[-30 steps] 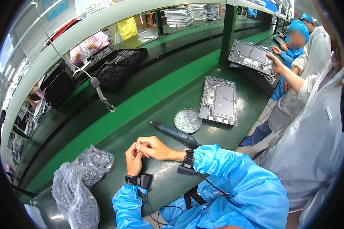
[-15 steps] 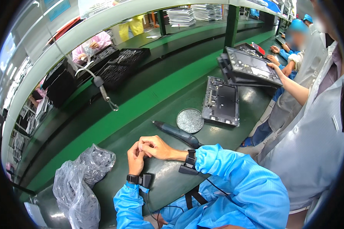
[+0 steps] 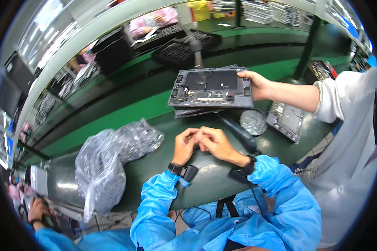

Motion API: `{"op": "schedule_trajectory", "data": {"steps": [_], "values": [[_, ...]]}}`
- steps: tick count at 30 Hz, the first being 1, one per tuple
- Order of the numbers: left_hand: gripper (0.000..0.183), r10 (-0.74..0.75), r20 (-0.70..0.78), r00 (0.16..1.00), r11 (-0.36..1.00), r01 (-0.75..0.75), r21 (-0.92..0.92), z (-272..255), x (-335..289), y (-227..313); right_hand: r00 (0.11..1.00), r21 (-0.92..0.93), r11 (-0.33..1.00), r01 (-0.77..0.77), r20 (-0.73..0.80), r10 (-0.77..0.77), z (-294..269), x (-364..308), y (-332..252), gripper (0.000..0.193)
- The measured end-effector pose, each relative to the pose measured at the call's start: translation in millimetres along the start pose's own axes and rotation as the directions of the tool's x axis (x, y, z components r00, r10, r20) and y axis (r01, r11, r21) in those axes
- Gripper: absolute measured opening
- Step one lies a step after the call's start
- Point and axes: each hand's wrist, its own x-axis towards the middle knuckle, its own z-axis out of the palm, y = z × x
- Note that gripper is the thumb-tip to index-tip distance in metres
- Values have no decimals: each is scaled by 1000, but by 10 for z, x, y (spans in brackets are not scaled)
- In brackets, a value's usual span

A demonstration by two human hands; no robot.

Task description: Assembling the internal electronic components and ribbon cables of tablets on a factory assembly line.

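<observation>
Above the green tabletop [image 3: 155,188], my left hand [image 3: 185,145] and my right hand [image 3: 217,144] meet with their fingertips pressed together. Both are closed, and anything between the fingers is too hidden to make out. Just beyond them, a co-worker's hand [image 3: 257,85] holds up a small stack of dark flat device housings [image 3: 211,85]; the top one shows a circuit board and black panels. A dark pen-shaped electric screwdriver [image 3: 241,133] lies partly behind that stack, to the right of my fingers. Next to it sits a round clear dish [image 3: 253,122].
Another open device housing [image 3: 285,119] lies at the right. Clear plastic bags [image 3: 102,163] with dark contents rest at the left. Past the green ledge, black trays [image 3: 186,48] stand before a person in pink. The co-worker in grey [image 3: 343,163] stands close on my right.
The co-worker has brought the stack of housings from the far right to in front of my hands. My view has swung left; my hands stay pressed together.
</observation>
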Motion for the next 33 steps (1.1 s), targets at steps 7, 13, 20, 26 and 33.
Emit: {"op": "schedule_trajectory", "data": {"steps": [7, 13, 20, 26, 33], "values": [[31, 23, -136, 990, 972, 9, 234, -218, -490, 529, 998, -434, 900, -27, 34, 46, -237, -473, -432, 11], [59, -396, -327, 858, 905, 304, -299, -608, -569, 499, 998, -554, 832, 33, 68, 5, -176, -767, -645, 9], [63, -444, -198, 874, 762, 252, -597, -659, -604, 498, 952, -553, 782, 289, 254, -173, 194, -892, -880, 7], [43, -434, -281, 856, 809, 233, -540, -547, -614, 652, 958, -582, 787, 205, -46, -284, -95, -188, -831, 28], [42, -373, -354, 857, 804, 109, -585, -280, -437, 450, 988, -626, 767, -142, -135, 73, -377, 481, -115, 72]]}}
